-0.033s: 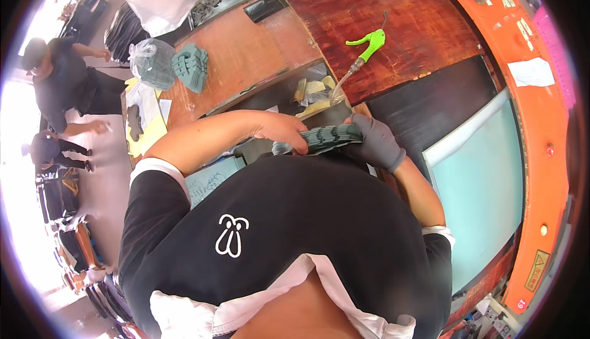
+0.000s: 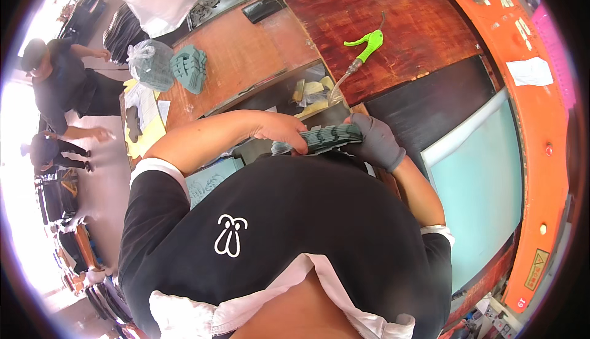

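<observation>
Close in front of my body, my two hands hold a stack of thin grey-green cut pieces [image 2: 332,135] with a notched edge. My bare left hand [image 2: 286,131] is closed on the stack's left end, fingers bent over it. At the right end my right hand [image 2: 376,142], in a grey glove, grips the stack; its fingertips are partly hidden. A similar pile of green cut pieces [image 2: 188,68] lies on the wooden table to the left, beside a tied clear plastic bag [image 2: 150,63] with green contents.
A bright green air blow gun [image 2: 369,47] with a hose lies on the red-brown board [image 2: 393,7]. Beyond my hands is an open compartment with yellow scraps [image 2: 312,91]. An orange machine frame [image 2: 544,154] bounds the right side. Two people [image 2: 70,74] are at the left.
</observation>
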{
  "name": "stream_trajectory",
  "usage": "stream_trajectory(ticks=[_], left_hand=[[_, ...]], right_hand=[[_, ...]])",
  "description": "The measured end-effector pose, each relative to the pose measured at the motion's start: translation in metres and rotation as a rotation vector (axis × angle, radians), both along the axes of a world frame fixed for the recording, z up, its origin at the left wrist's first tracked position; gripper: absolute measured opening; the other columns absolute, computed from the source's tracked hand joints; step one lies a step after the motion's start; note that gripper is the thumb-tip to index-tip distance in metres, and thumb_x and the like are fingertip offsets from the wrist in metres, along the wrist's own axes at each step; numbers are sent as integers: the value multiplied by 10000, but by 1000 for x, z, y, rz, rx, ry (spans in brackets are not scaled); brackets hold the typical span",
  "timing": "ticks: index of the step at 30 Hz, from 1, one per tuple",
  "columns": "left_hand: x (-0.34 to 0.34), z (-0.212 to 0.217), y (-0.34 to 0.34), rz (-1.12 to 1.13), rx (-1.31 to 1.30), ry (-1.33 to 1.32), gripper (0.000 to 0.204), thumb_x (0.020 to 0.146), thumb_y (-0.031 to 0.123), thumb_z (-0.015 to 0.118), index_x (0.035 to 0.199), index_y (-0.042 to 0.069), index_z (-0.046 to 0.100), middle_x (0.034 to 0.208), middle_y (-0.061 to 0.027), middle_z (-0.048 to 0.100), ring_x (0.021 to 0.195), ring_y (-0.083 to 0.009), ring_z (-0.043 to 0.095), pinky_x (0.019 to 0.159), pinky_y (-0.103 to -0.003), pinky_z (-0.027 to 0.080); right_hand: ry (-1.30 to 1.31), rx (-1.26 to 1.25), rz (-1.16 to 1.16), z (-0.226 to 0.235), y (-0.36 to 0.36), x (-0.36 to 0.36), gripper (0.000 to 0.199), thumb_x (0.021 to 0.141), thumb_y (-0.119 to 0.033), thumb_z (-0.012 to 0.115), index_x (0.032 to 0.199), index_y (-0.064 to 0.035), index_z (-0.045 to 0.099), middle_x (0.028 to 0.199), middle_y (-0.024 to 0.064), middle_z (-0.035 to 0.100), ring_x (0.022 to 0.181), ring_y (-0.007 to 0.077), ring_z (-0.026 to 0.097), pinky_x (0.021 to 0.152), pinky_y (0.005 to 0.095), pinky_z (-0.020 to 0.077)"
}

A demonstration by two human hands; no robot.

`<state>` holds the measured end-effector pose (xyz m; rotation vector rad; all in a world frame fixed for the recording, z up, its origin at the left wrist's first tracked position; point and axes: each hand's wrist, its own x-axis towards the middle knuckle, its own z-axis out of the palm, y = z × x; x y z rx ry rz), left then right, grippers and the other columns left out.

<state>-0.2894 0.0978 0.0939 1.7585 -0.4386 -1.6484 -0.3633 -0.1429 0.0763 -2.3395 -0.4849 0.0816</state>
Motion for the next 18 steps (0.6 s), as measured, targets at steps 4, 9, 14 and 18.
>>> stream_trajectory(ticks=[4, 9, 14, 18], left_hand=[[15, 6, -24, -82, -100, -9, 190, 751, 150, 629, 884, 16, 652, 828, -42, 659, 773, -106, 578, 727, -256, 441], [41, 21, -77, -252, -234, -677, 247, 719, 255, 641, 801, 22, 656, 785, -91, 667, 751, -212, 612, 669, -356, 456], [40, -14, -136, -554, -121, -653, 472, 726, 404, 681, 927, -21, 652, 834, -155, 662, 813, -295, 623, 745, -386, 473], [43, -35, -143, -675, -43, -576, 722, 739, 539, 663, 1069, -99, 585, 1051, -255, 603, 995, -341, 587, 832, -393, 464]], right_hand=[[-214, -39, -8, 15, -19, 5, 358, 624, -117, 749, 929, -73, 567, 795, 118, 594, 760, 318, 604, 668, 368, 488], [-539, -184, -219, 19, -74, 2, 345, 619, -165, 731, 904, -79, 556, 791, 115, 573, 747, 320, 586, 650, 391, 480], [-247, -198, -277, -31, -99, -1, 309, 667, -166, 710, 900, -94, 521, 813, 119, 571, 745, 335, 582, 648, 396, 473], [-323, -186, -333, -54, -106, -6, 341, 659, -156, 697, 938, -90, 512, 837, 109, 575, 788, 325, 582, 679, 392, 474]])
